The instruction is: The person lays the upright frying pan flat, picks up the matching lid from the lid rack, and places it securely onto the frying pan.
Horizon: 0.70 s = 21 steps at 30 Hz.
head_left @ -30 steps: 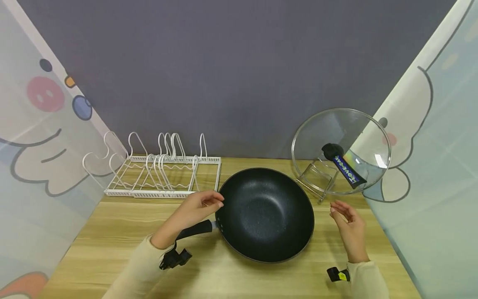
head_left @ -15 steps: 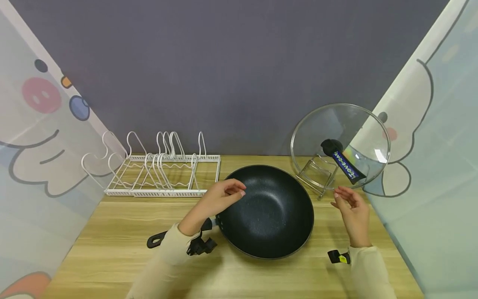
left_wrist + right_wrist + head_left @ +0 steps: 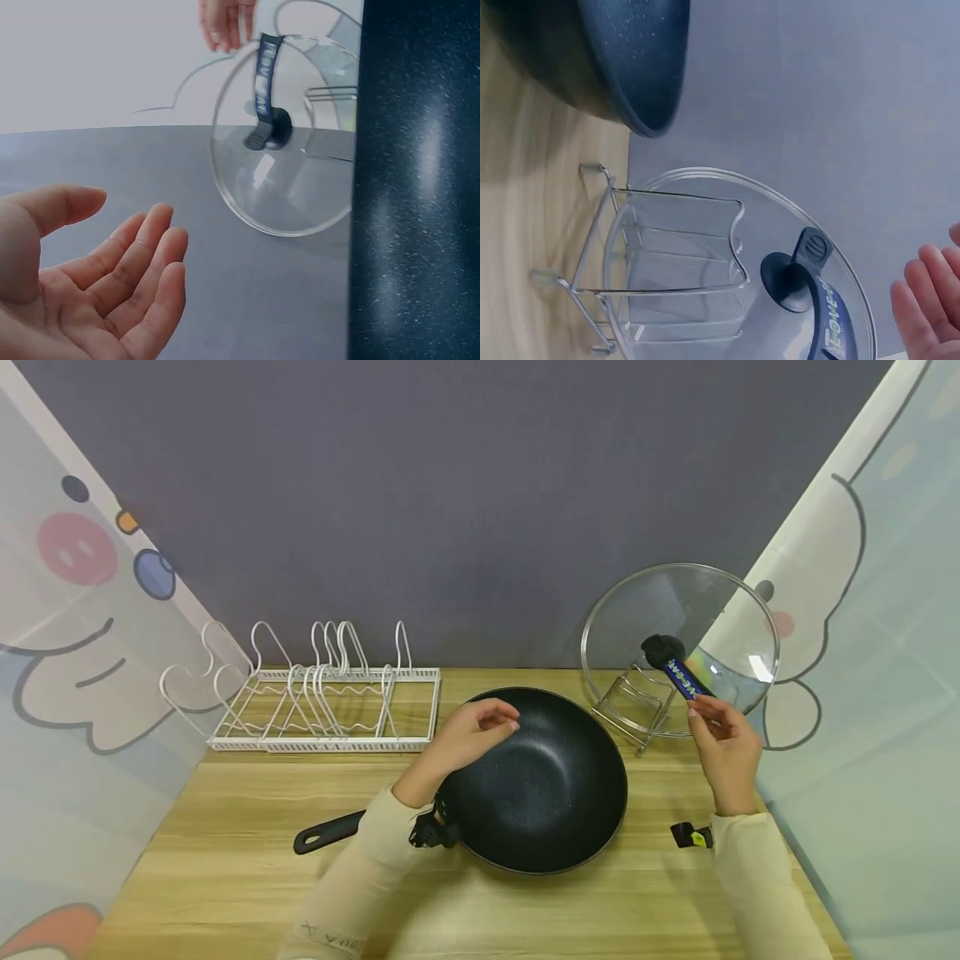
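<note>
Step in hand: right hand [image 3: 723, 745], fingers loose and holding nothing, reaching the glass lid's handle [image 3: 678, 670]; next, a firm grasp; left hand [image 3: 468, 739] open above wok [image 3: 536, 781].

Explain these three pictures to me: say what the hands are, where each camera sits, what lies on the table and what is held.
No machine here: a person works with two bare hands. The wide picture comes from a camera on the head, looking down; the other two come from cameras on each wrist. On the wooden table lie a black wok, a white wire rack and a glass lid leaning on a metal stand. The left hand hovers over the wok with fingers relaxed, holding nothing. The right hand reaches the lid's handle; whether it grips it cannot be told.
</note>
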Each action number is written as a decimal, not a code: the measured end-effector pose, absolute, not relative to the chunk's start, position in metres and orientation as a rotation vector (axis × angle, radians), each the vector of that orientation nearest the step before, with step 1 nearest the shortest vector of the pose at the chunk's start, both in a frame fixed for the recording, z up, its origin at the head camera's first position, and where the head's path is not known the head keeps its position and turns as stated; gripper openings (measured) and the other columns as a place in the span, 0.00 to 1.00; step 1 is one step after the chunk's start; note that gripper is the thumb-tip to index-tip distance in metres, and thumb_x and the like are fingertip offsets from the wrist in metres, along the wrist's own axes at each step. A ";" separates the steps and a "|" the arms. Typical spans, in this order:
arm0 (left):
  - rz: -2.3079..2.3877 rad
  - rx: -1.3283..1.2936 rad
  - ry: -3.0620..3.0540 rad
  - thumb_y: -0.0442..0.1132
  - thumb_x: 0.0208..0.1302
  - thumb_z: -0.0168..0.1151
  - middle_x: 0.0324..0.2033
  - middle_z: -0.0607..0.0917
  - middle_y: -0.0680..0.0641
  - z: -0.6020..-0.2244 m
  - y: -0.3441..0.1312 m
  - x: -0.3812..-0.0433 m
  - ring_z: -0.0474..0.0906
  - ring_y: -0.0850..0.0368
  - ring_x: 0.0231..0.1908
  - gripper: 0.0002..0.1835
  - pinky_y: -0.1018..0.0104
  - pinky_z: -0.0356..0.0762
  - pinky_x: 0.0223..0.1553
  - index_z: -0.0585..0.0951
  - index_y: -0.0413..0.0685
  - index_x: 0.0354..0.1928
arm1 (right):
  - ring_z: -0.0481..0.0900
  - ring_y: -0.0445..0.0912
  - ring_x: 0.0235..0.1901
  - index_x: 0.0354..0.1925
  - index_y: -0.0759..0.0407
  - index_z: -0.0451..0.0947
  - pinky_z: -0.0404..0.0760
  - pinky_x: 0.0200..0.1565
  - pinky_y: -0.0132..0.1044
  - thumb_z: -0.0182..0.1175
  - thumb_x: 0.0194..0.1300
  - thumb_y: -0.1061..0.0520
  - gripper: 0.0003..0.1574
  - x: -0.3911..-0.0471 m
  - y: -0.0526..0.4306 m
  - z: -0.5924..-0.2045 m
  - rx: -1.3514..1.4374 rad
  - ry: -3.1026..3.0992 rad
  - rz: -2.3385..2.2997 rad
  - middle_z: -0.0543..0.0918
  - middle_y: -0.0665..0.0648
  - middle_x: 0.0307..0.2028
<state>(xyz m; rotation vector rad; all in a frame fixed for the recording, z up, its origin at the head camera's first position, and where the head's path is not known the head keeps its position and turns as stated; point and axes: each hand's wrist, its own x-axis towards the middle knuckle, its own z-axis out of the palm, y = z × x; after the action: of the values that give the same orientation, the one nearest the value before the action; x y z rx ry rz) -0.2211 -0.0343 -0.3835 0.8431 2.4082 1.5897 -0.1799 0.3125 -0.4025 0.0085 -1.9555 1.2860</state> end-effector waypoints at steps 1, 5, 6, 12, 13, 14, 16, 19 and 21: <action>1.588 0.831 2.419 0.41 0.65 0.58 0.38 0.84 0.49 -0.384 -0.032 -0.223 0.79 0.59 0.38 0.11 0.65 0.76 0.40 0.80 0.46 0.47 | 0.79 0.28 0.33 0.44 0.78 0.76 0.75 0.36 0.17 0.59 0.57 0.73 0.14 -0.184 0.316 -0.404 0.007 -1.965 1.264 0.80 0.34 0.33; 1.583 0.799 2.433 0.41 0.65 0.59 0.38 0.84 0.50 -0.387 -0.023 -0.227 0.80 0.59 0.39 0.11 0.65 0.77 0.42 0.80 0.48 0.47 | 0.77 0.26 0.31 0.44 0.75 0.78 0.73 0.35 0.16 0.61 0.58 0.70 0.14 -0.191 0.325 -0.402 -0.003 -2.018 1.206 0.79 0.31 0.34; 1.581 0.795 2.431 0.41 0.65 0.59 0.38 0.84 0.51 -0.387 -0.021 -0.228 0.80 0.60 0.39 0.11 0.66 0.76 0.42 0.81 0.48 0.47 | 0.77 0.26 0.31 0.44 0.74 0.78 0.73 0.35 0.16 0.61 0.58 0.69 0.14 -0.193 0.326 -0.401 -0.011 -2.032 1.194 0.79 0.30 0.34; 1.563 0.788 2.424 0.41 0.65 0.58 0.38 0.84 0.51 -0.388 -0.006 -0.235 0.79 0.60 0.38 0.11 0.67 0.76 0.42 0.81 0.49 0.47 | 0.75 0.23 0.31 0.45 0.71 0.79 0.72 0.36 0.15 0.61 0.59 0.66 0.15 -0.205 0.337 -0.394 -0.033 -2.137 1.120 0.83 0.42 0.36; 1.556 0.787 2.429 0.42 0.65 0.58 0.38 0.84 0.51 -0.388 -0.004 -0.236 0.79 0.61 0.38 0.11 0.67 0.76 0.42 0.81 0.49 0.47 | 0.75 0.23 0.32 0.46 0.71 0.78 0.72 0.37 0.15 0.61 0.59 0.66 0.15 -0.207 0.339 -0.392 -0.031 -2.161 1.104 0.84 0.47 0.37; 1.548 0.786 2.431 0.42 0.65 0.58 0.38 0.84 0.51 -0.388 -0.001 -0.238 0.79 0.61 0.38 0.11 0.67 0.76 0.41 0.81 0.49 0.47 | 0.74 0.22 0.33 0.46 0.71 0.78 0.71 0.38 0.15 0.61 0.60 0.65 0.15 -0.209 0.340 -0.391 -0.029 -2.184 1.092 0.84 0.53 0.39; 1.540 0.782 2.427 0.43 0.65 0.58 0.38 0.84 0.51 -0.389 0.004 -0.241 0.79 0.61 0.38 0.12 0.67 0.76 0.41 0.80 0.50 0.48 | 0.73 0.21 0.34 0.47 0.70 0.78 0.71 0.39 0.14 0.61 0.61 0.64 0.16 -0.212 0.343 -0.388 -0.033 -2.230 1.068 0.83 0.62 0.41; 1.539 0.762 2.425 0.43 0.65 0.58 0.39 0.84 0.52 -0.390 0.010 -0.245 0.79 0.61 0.38 0.12 0.67 0.76 0.41 0.80 0.50 0.48 | 0.70 0.19 0.34 0.48 0.70 0.77 0.68 0.40 0.13 0.60 0.62 0.61 0.17 -0.217 0.347 -0.384 -0.034 -2.296 1.023 0.82 0.69 0.44; 1.532 0.749 2.434 0.43 0.65 0.57 0.38 0.84 0.52 -0.391 0.015 -0.248 0.79 0.61 0.38 0.12 0.67 0.76 0.41 0.81 0.50 0.48 | 0.69 0.18 0.34 0.48 0.69 0.77 0.67 0.40 0.13 0.60 0.62 0.60 0.18 -0.220 0.350 -0.382 -0.024 -2.344 0.978 0.81 0.69 0.44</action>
<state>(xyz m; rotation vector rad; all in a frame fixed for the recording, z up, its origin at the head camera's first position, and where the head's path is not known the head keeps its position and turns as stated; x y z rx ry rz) -0.2480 0.0150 -0.3912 0.7485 2.4345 1.5323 -0.2199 0.3495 -0.3818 -0.0240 -2.3445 0.9783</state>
